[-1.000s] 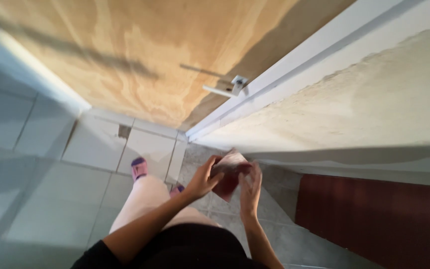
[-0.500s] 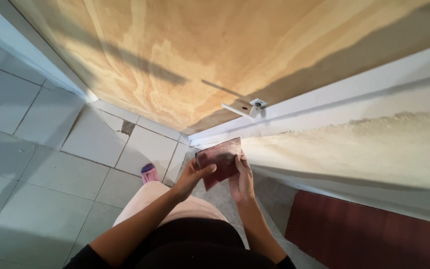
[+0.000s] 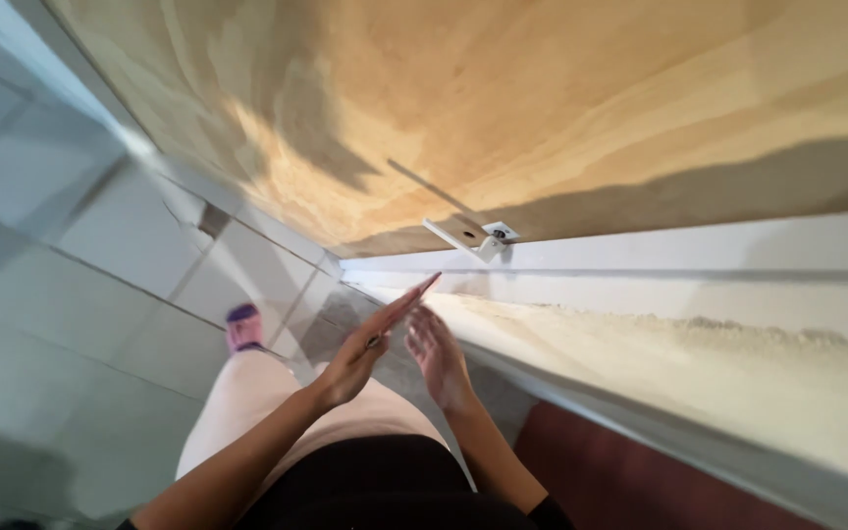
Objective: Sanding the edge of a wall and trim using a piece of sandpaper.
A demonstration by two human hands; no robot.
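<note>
My left hand (image 3: pixel 357 351) is raised in front of me, fingers straight, with a thin reddish-brown sheet (image 3: pixel 422 288) lying flat against them; I see the sheet edge-on, so only its tip shows. Close beside it on the right is my right hand (image 3: pixel 439 358), fingers apart and holding nothing. Both hands hover just below the white door frame (image 3: pixel 640 260), near a white metal latch (image 3: pixel 468 236) fixed at the edge of the pale plywood door (image 3: pixel 503 98).
A rough cream plastered wall (image 3: pixel 738 363) runs along the right. Grey floor tiles (image 3: pixel 100 294) lie to the left, with my foot in a pink slipper (image 3: pixel 242 327) on them. A dark red floor patch (image 3: pixel 640 481) shows at the lower right.
Both hands held the reddish sheet face-up before. Now the right hand has let go and the left hand has turned it edge-on. The view has tilted up towards the door.
</note>
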